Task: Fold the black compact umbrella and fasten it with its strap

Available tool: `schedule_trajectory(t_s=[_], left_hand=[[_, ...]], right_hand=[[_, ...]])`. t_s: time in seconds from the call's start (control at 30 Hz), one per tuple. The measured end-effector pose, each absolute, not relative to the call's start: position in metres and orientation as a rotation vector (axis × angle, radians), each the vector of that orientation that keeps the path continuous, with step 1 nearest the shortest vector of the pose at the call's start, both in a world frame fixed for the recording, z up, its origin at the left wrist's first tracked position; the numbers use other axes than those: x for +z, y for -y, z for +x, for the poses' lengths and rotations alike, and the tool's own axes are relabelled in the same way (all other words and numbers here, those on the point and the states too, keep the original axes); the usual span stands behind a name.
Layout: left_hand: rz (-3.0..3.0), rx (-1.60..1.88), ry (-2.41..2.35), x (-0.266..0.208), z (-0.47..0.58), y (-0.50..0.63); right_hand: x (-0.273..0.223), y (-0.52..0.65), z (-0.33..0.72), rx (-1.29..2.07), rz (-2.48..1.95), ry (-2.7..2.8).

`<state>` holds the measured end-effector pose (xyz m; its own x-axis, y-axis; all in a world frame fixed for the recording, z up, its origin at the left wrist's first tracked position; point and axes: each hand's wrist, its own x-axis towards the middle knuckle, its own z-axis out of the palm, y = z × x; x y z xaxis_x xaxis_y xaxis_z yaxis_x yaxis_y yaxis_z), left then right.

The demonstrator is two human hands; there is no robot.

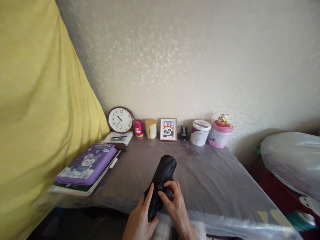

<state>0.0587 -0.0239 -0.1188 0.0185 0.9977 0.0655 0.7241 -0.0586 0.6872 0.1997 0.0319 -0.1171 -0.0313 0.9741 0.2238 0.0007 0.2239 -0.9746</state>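
Observation:
A black folded umbrella (163, 170) is held at a slant over the table's front edge, its far end pointing away and slightly right. My left hand (142, 213) wraps round its lower part from the left, with the index finger lying along its side. From the right, my right hand (176, 205) pinches the umbrella's fabric at mid-length between thumb and fingers. The near end is partly hidden by my hands.
The table (210, 186) has a plastic cover. Left lie a purple case (87, 165) on books and a wall clock (121, 120). Along the wall stand a picture frame (168, 129), a white tub (200, 132) and a pink-lidded tub (220, 134). A yellow curtain (45, 100) hangs left.

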Motion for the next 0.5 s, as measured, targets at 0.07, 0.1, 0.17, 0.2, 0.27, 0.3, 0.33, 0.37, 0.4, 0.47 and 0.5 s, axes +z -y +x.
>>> schedule_trajectory(t_s=[0.07, 0.1, 0.17, 0.2, 0.27, 0.3, 0.33, 0.37, 0.4, 0.47, 0.5], left_hand=[[1.829, 0.843, -1.7, -0.121, 0.057, 0.023], [1.826, 0.902, -1.663, -0.122, 0.056, 0.022], [1.736, 0.993, -1.59, -0.121, 0.056, 0.022], [1.639, 1.01, -1.568, -0.12, 0.056, 0.022], [1.344, 0.961, -1.54, -0.116, 0.057, 0.024], [1.213, 0.946, -1.51, -0.113, 0.057, 0.026], [1.112, 0.949, -1.466, -0.11, 0.058, 0.028], [1.044, 0.968, -1.409, -0.107, 0.058, 0.03], [1.006, 0.993, -1.341, -0.105, 0.059, 0.031], [0.973, 1.028, -1.269, -0.101, 0.06, 0.034], [0.982, 1.029, -1.278, -0.101, 0.061, 0.035]], right_hand=[[-0.118, -0.033, 0.202, 1.065, -1.041, 1.336], [-0.117, -0.034, 0.204, 1.1, -1.022, 1.314], [-0.115, -0.036, 0.211, 1.23, -0.941, 1.213], [-0.114, -0.037, 0.216, 1.31, -0.892, 1.148], [-0.114, -0.041, 0.228, 1.445, -0.833, 1.045], [-0.114, -0.043, 0.234, 1.479, -0.832, 1.013], [-0.115, -0.045, 0.24, 1.496, -0.841, 0.987], [-0.117, -0.047, 0.246, 1.499, -0.852, 0.956], [-0.118, -0.05, 0.251, 1.491, -0.86, 0.915], [-0.12, -0.053, 0.257, 1.45, -0.866, 0.831], [-0.12, -0.054, 0.258, 1.426, -0.873, 0.812]])
